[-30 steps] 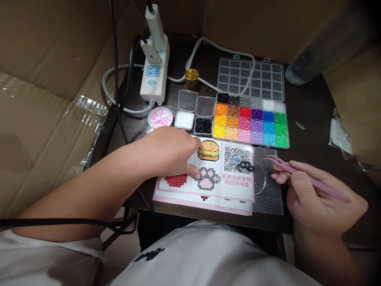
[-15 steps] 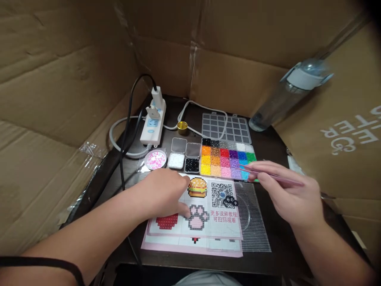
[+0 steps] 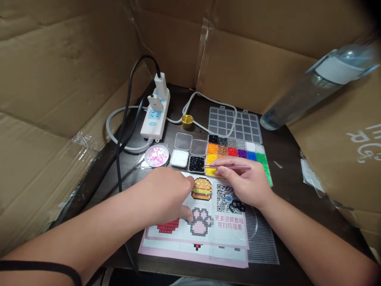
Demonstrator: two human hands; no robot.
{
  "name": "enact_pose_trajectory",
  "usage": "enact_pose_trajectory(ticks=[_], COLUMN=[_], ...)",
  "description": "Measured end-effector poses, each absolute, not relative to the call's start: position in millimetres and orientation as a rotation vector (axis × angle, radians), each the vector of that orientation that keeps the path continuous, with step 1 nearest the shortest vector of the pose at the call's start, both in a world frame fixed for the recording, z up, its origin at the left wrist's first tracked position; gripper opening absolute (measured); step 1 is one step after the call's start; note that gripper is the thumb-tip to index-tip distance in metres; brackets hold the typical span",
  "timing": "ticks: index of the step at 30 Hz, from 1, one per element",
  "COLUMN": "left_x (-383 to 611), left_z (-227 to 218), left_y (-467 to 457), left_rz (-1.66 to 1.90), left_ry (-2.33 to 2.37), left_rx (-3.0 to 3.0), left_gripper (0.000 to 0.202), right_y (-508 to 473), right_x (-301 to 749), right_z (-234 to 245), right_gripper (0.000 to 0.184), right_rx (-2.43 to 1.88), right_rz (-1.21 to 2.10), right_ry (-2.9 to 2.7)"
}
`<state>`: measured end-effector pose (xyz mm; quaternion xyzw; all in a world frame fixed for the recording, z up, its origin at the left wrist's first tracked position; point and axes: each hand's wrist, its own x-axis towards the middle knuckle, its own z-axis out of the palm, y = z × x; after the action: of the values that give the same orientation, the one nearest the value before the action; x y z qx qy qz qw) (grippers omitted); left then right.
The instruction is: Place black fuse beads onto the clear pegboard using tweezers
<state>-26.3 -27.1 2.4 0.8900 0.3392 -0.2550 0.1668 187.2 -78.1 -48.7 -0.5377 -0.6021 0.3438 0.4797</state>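
My right hand [image 3: 248,182] pinches pink tweezers [image 3: 233,167]. Their tips point left, at the right rim of a small square box of black beads [image 3: 197,163]; whether a bead is between them is too small to tell. Thumb and index finger apart, my left hand [image 3: 166,194] lies on printed pattern sheets [image 3: 238,239] showing a burger, a pink paw and a QR code. A clear pegboard [image 3: 264,242] overlaps the sheets' right side, bearing a small black bead piece [image 3: 237,206]. Beneath my right hand, the multicoloured bead case [image 3: 262,161] is partly hidden.
A box of white beads [image 3: 179,158] and a round dish of pink and white beads [image 3: 156,156] stand left of the black ones. Behind are a gold cup [image 3: 187,121], power strip [image 3: 155,115], cables, case lid [image 3: 235,124] and water bottle [image 3: 315,87]. Cardboard walls surround the table.
My right hand has moved left with the tweezers, from the purple and blue beads to the black bead box. My left hand stays on the sheets. The camera view has shifted slightly.
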Motion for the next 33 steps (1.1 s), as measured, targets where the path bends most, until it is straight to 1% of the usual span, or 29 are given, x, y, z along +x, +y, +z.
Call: enact_pose_trajectory(ticks=[18,33], left_x=[-24.6,-27.2], left_z=[3.8,0.1], left_y=[-27.2,-27.6], left_rz=[-0.81,-0.764], left_ry=[0.952,0.94], left_rx=[2.569,2.581], left_gripper=[0.059,0.06], right_y=[-81.0,-79.9], right_x=[187.8,186.3], right_z=[-50.9,-51.4], right_gripper=[0.011,0.011], right_rx=[-1.372,-1.347], right_rz=[0.914,0.9], right_ry=[-1.413,-1.409])
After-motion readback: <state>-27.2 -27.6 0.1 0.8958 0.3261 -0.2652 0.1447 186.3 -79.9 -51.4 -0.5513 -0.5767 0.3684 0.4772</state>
